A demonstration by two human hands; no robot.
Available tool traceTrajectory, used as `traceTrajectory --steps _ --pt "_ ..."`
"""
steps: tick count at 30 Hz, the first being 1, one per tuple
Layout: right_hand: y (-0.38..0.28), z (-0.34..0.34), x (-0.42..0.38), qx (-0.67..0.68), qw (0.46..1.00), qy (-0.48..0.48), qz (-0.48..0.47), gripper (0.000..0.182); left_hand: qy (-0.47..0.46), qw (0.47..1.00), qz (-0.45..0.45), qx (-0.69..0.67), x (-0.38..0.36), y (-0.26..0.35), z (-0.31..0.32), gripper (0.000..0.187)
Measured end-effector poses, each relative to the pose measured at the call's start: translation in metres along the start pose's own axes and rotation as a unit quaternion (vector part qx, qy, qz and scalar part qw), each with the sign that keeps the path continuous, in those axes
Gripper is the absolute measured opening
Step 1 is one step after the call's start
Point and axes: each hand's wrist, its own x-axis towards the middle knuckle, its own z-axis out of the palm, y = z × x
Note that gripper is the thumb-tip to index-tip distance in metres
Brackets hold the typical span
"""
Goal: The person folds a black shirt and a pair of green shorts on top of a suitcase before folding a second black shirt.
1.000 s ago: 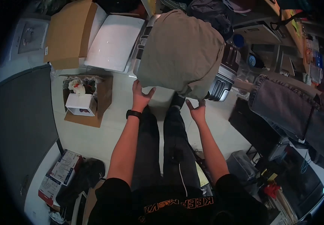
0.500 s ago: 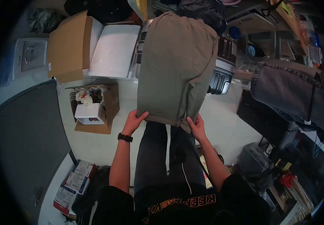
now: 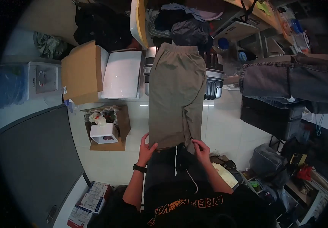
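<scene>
A pair of olive-grey trousers point(image 3: 175, 91) lies lengthwise in front of me, its gathered elastic waistband at the far end. It rests over a dark silver-trimmed suitcase point(image 3: 214, 76), covering the suitcase's middle. At the near left corner of the hem, my left hand point(image 3: 147, 149) pinches the cloth between thumb and fingers. My right hand point(image 3: 201, 150) grips the near right corner, where the fabric bunches into a crease. The cloth's near edge hangs just above my dark trouser legs.
On the left stand an open cardboard box point(image 3: 81, 74), a white foam box point(image 3: 122, 74) and a smaller carton point(image 3: 120, 133) on the floor. Folded jeans point(image 3: 266, 80) lie over a black case point(image 3: 266, 117) at the right. A grey bag point(image 3: 266, 159) sits nearer.
The view has tilted up, so the waistband now shows fully and things sit lower in the picture. Both hands still hold the hem; the cloth looks flatter and farther from the camera.
</scene>
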Motion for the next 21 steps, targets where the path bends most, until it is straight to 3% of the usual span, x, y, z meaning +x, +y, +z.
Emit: traceTrajectory --steps 1,3,4,6,8,9,11,14,16,18,20,21 --pt "-0.006 -0.002 0.000 0.003 1.000 0.002 -0.006 0.028 0.010 0.999 0.027 -0.014 -0.011 0.018 0.007 0.040" --pt "-0.016 -0.005 0.002 0.049 0.996 -0.024 0.069 0.037 -0.001 0.999 0.041 -0.007 -0.012 0.021 -0.001 0.043" --pt "-0.024 -0.008 0.005 0.051 0.996 -0.022 0.065 0.037 -0.017 0.993 0.087 0.073 -0.002 0.006 -0.013 0.046" --pt "-0.059 -0.015 0.021 0.041 0.992 -0.098 -0.067 0.054 -0.032 0.979 0.131 0.153 0.008 0.007 -0.024 0.048" --pt "-0.089 -0.023 0.037 0.060 0.987 -0.136 -0.055 0.062 -0.139 0.958 0.130 0.213 0.020 0.051 -0.019 0.051" --pt "-0.101 -0.028 0.047 0.078 0.981 -0.175 -0.041 0.070 -0.170 0.961 0.111 0.186 0.015 0.101 0.003 0.055" --pt "-0.117 -0.038 0.074 0.080 0.975 -0.202 -0.050 0.073 -0.209 0.946 0.109 0.221 0.040 0.136 0.009 0.059" --pt "-0.125 -0.049 0.131 0.001 0.985 -0.160 -0.067 0.064 -0.187 0.939 0.152 0.244 0.107 0.156 0.009 0.052" --pt "-0.129 -0.056 0.177 -0.059 0.992 -0.078 -0.084 0.043 -0.135 0.982 0.101 0.079 0.145 0.182 0.031 0.029" --pt "-0.144 -0.063 0.230 -0.139 0.987 -0.023 -0.081 0.029 -0.054 0.959 0.078 0.268 0.166 0.235 0.055 0.012" --pt "-0.161 -0.057 0.290 -0.201 0.974 0.019 -0.104 0.033 -0.052 0.933 0.238 0.266 0.253 0.219 0.039 0.025" --pt "-0.163 -0.053 0.320 -0.211 0.970 0.026 -0.114 0.038 -0.047 0.932 0.247 0.262 0.272 0.230 0.047 0.027"
